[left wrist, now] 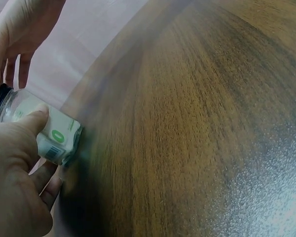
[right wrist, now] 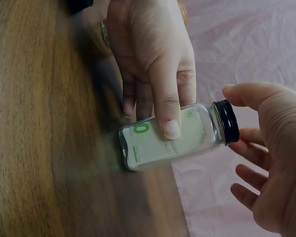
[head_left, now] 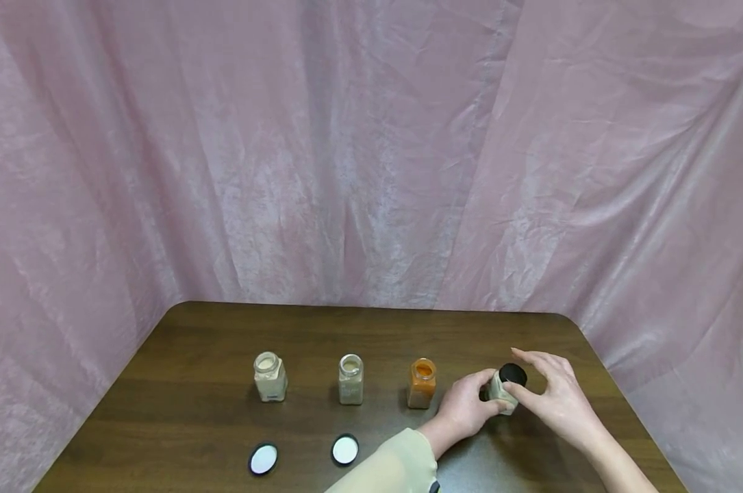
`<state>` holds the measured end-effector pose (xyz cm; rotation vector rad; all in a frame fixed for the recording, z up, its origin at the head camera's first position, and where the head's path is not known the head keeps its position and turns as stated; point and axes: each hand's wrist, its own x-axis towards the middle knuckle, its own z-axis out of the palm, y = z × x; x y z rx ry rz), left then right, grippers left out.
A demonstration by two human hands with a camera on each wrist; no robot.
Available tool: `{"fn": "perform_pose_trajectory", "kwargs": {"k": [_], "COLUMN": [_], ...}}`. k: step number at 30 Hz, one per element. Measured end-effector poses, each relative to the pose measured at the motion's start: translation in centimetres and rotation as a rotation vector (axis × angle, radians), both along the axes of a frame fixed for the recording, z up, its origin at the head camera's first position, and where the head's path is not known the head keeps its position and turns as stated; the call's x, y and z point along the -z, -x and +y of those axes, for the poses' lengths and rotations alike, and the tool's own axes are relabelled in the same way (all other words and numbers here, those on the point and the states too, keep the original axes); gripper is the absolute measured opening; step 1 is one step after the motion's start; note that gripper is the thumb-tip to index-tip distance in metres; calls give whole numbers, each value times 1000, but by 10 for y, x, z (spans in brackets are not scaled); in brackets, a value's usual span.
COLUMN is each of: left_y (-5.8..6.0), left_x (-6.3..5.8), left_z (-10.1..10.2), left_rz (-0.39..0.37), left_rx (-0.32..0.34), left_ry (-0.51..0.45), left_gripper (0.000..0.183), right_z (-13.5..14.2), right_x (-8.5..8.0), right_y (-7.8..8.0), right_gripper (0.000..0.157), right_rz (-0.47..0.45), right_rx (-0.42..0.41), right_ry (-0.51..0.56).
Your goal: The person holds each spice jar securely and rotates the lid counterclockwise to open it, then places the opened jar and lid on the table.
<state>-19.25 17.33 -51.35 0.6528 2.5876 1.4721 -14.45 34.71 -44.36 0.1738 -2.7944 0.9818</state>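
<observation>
Near the right side of the table, my left hand (head_left: 466, 405) grips a square glass spice jar (right wrist: 180, 136) around its body, thumb across the white-and-green label. The jar holds a pale powder and leans a little, with its black lid (head_left: 513, 374) on. My right hand (head_left: 559, 397) spreads around that lid. Its thumb is right at the lid's near edge, while the forefinger stretches past the far side with a gap in the head view. In the right wrist view, the right hand's other fingers (right wrist: 251, 148) are bent beside the lid.
Left of my hands stand an uncapped jar of orange powder (head_left: 421, 392) and two uncapped jars of pale powder, one in the middle (head_left: 350, 389) and one farther left (head_left: 271, 383). Two lids (head_left: 263, 459) lie white side up in front. A pink curtain (head_left: 346, 150) hangs behind the wooden table (head_left: 180, 383).
</observation>
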Motion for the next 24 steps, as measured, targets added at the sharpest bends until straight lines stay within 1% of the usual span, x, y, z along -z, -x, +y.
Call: {"fn": "perform_pose_trajectory", "kwargs": {"k": [6,11,18,24], "left_y": [-1,-1,-1,-1], "left_x": [-1,-1,-1,-2], "left_z": [-1,-1,-1,-1], "left_rz": [15,34,18,19], "left_rx": [-5,-6,0,6], "left_ry": [11,11,2,7], "left_gripper": [47,45,45,44], "right_z": [-2,-5,-6,-4], "right_x": [3,7,7,8], "right_y": [3,6,7,7], "right_gripper": [67,64,61,55], "right_rz": [74,127,117,114], "right_rx": [64,90,104,96], "right_ry": [-104,-155,-151,-108]}}
